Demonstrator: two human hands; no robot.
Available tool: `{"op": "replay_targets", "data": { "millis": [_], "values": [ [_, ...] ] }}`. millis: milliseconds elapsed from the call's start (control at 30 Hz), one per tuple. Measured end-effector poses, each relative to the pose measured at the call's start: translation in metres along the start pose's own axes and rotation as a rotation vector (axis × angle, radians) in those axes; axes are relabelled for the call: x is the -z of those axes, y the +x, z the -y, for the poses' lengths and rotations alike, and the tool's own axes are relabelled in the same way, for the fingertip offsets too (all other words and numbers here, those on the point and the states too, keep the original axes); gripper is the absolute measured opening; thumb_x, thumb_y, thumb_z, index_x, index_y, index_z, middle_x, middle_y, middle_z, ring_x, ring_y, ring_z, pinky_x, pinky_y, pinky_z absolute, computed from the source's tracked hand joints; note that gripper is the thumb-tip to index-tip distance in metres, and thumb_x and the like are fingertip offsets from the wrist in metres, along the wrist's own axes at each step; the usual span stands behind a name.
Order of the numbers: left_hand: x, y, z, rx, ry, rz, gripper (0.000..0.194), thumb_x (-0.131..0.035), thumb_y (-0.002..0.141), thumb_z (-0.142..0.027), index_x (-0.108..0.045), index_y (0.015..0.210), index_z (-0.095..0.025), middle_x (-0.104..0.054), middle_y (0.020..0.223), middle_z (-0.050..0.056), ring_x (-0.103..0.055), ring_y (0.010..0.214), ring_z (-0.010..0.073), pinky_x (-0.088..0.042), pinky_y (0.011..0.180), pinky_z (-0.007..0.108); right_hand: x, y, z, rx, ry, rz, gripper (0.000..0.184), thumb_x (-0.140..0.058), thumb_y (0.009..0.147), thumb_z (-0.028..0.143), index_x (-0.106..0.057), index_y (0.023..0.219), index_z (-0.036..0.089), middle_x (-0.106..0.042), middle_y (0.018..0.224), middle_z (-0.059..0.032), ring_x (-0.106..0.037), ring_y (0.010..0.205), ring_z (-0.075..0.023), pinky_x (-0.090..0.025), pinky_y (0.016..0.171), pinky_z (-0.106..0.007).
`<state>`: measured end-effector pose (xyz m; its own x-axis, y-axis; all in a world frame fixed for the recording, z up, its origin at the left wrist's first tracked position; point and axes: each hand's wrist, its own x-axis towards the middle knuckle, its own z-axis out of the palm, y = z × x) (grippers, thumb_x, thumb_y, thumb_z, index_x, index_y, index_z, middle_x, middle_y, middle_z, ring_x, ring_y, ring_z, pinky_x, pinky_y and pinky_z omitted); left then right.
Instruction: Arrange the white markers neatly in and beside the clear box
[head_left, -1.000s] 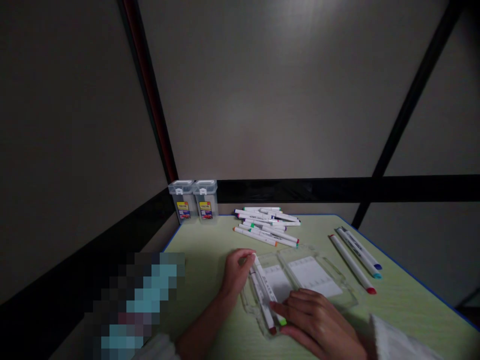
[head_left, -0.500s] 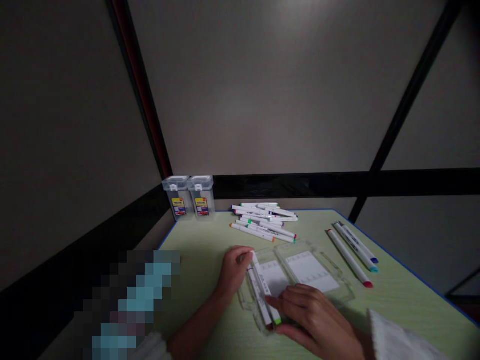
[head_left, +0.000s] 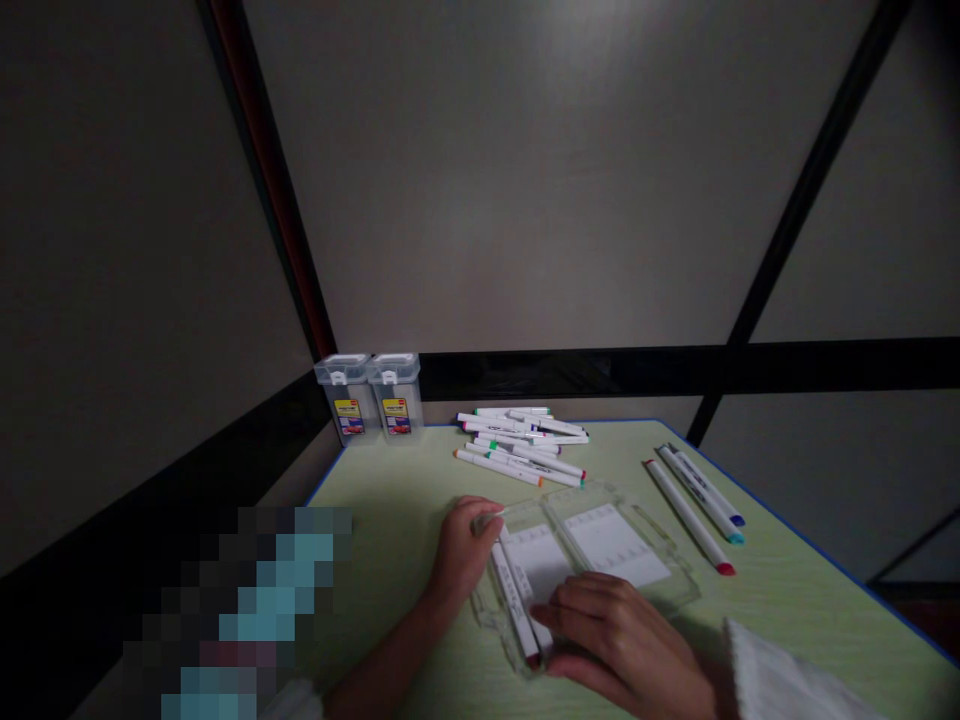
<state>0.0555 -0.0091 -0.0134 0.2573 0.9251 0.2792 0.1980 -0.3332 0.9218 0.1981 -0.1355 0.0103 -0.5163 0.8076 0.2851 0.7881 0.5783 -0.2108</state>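
My left hand (head_left: pixel 461 548) pinches the white marker (head_left: pixel 521 580) in the clear case (head_left: pixel 562 540); can't tell if my right (head_left: pixel 619 640) is clamped. Probably light, stiff, slick, so grab mid-barrel.

Dim light leaves the room in shadow — a soft glare (apparently from above) brightens the upper wall (head_left: pixel 525 180) — as pixelated blocks (head_left: pixel 262 610) obscure the lower left.

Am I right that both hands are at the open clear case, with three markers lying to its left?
Not quite: the head view shows the three markers lying to its right. The left hand and right hand are indeed at the open clear case.
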Motion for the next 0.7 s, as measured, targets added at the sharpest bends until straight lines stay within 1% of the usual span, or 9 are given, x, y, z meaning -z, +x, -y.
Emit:
{"op": "replay_targets", "data": {
  "millis": [133, 233, 333, 467, 600, 700],
  "values": [
    [-0.001, 0.001, 0.002, 0.0, 0.012, -0.002, 0.014, -0.053, 0.061, -0.008, -0.064, 0.068, -0.012, -0.061, 0.077, 0.006, -0.056, 0.078, 0.0162, -0.043, 0.075, 0.027, -0.001, -0.003, -0.003, 0.05, -0.061, -0.058, 0.058, -0.022, 0.082, 0.058, -0.057, 0.103, 0.016, -0.062, 0.079, -0.0065, -0.057, 0.074, -0.0193, -0.042, 0.068, -0.03],
    [-0.001, 0.001, 0.003, -0.016, 0.038, 0.0, 0.013, -0.051, 0.063, -0.009, -0.063, 0.067, -0.012, -0.06, 0.075, 0.005, -0.056, 0.075, 0.0148, -0.044, 0.071, 0.025, -0.003, -0.004, -0.005, 0.098, -0.11, -0.097, 0.063, -0.019, 0.081, 0.06, -0.056, 0.105, 0.015, -0.061, 0.078, -0.0065, -0.057, 0.072, -0.0189, -0.043, 0.067, -0.03],
    [0.001, 0.003, 0.003, -0.028, 0.092, 0.007, 0.014, -0.05, 0.066, -0.011, -0.064, 0.064, -0.013, -0.06, 0.071, 0.004, -0.056, 0.07, 0.0132, -0.044, 0.066, 0.024, -0.005, -0.004, -0.007, 0.107, -0.144, -0.071, 0.059, -0.023, 0.082, 0.058, -0.055, 0.106, 0.014, -0.061, 0.079, -0.0069, -0.057, 0.072, -0.0196, -0.043, 0.065, -0.031],
    [0.007, 0.008, 0.004, -0.018, 0.165, 0.0, 0.016, -0.049, 0.066, -0.011, -0.062, 0.058, -0.013, -0.06, 0.064, 0.003, -0.055, 0.066, 0.0122, -0.042, 0.064, 0.023, -0.003, -0.003, -0.007, 0.1, -0.163, -0.014, 0.053, -0.027, 0.084, 0.052, -0.054, 0.107, 0.013, -0.061, 0.079, -0.0072, -0.057, 0.072, -0.0193, -0.045, 0.063, -0.031],
    [0.011, 0.01, 0.006, -0.007, 0.225, -0.026, 0.016, -0.048, 0.066, -0.013, -0.06, 0.055, -0.013, -0.058, 0.06, 0.001, -0.053, 0.062, 0.0118, -0.04, 0.061, 0.023, -0.002, -0.003, -0.005, 0.087, -0.159, 0.0, 0.049, -0.036, 0.082, 0.051, -0.055, 0.107, 0.013, -0.061, 0.08, -0.0064, -0.058, 0.072, -0.019, -0.045, 0.064, -0.03],
    [0.011, 0.01, 0.006, -0.018, 0.236, -0.04, 0.016, -0.047, 0.066, -0.014, -0.058, 0.054, -0.013, -0.056, 0.057, 0.0, -0.051, 0.059, 0.0108, -0.039, 0.058, 0.022, -0.001, -0.002, -0.005, 0.074, -0.16, 0.015, 0.048, -0.04, 0.081, 0.05, -0.055, 0.107, 0.013, -0.061, 0.081, -0.0069, -0.058, 0.073, -0.0205, -0.046, 0.065, -0.031]
  ]
}}
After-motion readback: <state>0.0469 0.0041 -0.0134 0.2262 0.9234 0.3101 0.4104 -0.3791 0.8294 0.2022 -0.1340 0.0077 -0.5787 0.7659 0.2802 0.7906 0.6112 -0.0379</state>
